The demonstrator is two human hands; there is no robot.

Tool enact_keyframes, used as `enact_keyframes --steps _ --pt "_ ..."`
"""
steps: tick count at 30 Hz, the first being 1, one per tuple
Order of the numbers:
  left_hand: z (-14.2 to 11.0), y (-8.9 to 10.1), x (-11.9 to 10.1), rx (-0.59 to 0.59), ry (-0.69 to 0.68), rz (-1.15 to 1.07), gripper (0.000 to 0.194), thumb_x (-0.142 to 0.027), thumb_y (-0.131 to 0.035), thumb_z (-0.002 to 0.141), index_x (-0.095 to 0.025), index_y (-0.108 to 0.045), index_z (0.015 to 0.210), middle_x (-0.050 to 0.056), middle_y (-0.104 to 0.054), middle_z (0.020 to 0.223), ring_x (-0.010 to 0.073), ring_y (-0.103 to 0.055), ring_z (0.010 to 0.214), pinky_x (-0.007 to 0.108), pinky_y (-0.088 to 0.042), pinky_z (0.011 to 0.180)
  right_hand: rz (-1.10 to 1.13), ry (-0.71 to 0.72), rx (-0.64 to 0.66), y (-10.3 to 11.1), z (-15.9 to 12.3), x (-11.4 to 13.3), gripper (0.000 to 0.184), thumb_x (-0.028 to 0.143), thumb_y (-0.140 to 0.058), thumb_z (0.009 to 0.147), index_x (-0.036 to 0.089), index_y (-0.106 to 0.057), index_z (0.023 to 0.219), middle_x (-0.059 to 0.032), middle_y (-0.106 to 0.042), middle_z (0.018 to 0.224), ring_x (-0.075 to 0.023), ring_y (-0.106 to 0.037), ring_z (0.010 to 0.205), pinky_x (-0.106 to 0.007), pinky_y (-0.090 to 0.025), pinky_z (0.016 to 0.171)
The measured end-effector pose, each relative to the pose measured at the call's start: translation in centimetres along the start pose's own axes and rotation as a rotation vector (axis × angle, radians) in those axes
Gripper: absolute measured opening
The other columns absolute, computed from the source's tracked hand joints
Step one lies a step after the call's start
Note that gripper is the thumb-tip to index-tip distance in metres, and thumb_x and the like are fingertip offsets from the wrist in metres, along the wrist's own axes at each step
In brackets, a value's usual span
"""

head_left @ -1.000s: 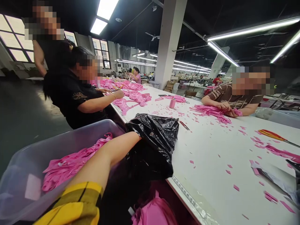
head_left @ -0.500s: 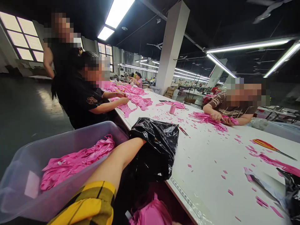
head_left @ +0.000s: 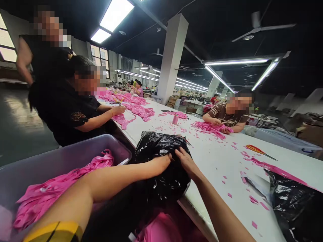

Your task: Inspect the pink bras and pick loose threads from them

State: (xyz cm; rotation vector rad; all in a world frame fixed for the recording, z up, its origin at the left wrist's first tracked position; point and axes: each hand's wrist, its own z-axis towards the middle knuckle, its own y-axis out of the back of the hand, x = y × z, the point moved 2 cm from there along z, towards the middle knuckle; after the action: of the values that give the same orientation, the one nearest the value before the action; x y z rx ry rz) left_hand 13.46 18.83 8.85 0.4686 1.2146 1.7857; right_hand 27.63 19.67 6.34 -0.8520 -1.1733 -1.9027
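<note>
A shiny black plastic bag [head_left: 153, 148] sits at the near edge of the white table, bulging and partly hanging over it. My left hand [head_left: 163, 164] is closed on the plastic at the middle of the bag, its fingertips partly hidden. Close beside it, my right hand [head_left: 186, 161] pinches the bag from the right, fingers bent against the film. What the bag contains does not show. Below it, near my body, lies a bright pink padded garment piece [head_left: 161, 228]. On my left, a translucent plastic bin [head_left: 63, 151] holds pink garments [head_left: 65, 185].
Pink scraps [head_left: 229, 195] dot the white table [head_left: 209, 178]. Red-orange scissors [head_left: 257, 149], a pink thread spool [head_left: 175, 119] and another black bag [head_left: 295, 198] lie to the right. One co-worker [head_left: 83, 97] handles pink pieces at left; another [head_left: 229, 114] works across the table.
My left hand has come out of the bag and now grips its outside. My right hand has come up to the bag. The view has turned to the right.
</note>
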Motion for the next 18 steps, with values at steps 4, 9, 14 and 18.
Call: enact_keyframes --steps 4,9,14,18 --pt "-3.4 -0.3 -1.2 -0.004 -0.295 0.113 0.030 -0.012 -0.039 0.086 -0.007 -0.053 0.113 0.023 -0.056 0.117 0.0301 -0.054 0.109 0.045 -0.046 0.088 -0.054 0.026 -0.084 2.3 1.9 -0.4 0.051 0.044 -0.046 0.083 0.017 -0.051 0.126 -0.0046 -0.049 0.132 -0.0300 -0.035 0.129 -0.051 -0.024 0.106" --pt "-6.6 0.7 1.1 -0.148 0.135 -0.476 0.027 -0.021 -0.038 0.089 -0.016 -0.058 0.106 0.009 -0.066 0.097 0.0189 -0.062 0.088 0.031 -0.052 0.075 -0.283 0.060 -0.106 5.4 2.4 -0.6 0.022 0.025 -0.050 0.078 0.016 -0.068 0.087 -0.0058 -0.068 0.100 -0.0289 -0.056 0.109 -0.045 -0.039 0.095" --pt "-9.2 0.1 -0.1 -0.038 0.603 -1.294 0.034 -0.041 -0.055 0.081 -0.010 -0.061 0.092 0.005 -0.062 0.074 0.0142 -0.061 0.062 0.021 -0.049 0.052 -0.476 0.009 0.008 7.4 -2.5 1.8 0.017 0.026 -0.055 0.077 0.017 -0.069 0.074 -0.0085 -0.071 0.074 -0.0265 -0.066 0.079 -0.037 -0.049 0.072" --pt "-11.8 -1.2 -3.2 0.231 0.671 -1.539 0.041 -0.045 -0.064 0.073 -0.009 -0.062 0.091 0.003 -0.060 0.066 0.0104 -0.057 0.048 0.020 -0.047 0.046 -0.174 -0.056 0.145 7.3 -10.9 4.6 0.036 0.044 -0.050 0.083 0.021 -0.065 0.105 -0.0074 -0.071 0.088 -0.0207 -0.066 0.074 -0.030 -0.052 0.064"
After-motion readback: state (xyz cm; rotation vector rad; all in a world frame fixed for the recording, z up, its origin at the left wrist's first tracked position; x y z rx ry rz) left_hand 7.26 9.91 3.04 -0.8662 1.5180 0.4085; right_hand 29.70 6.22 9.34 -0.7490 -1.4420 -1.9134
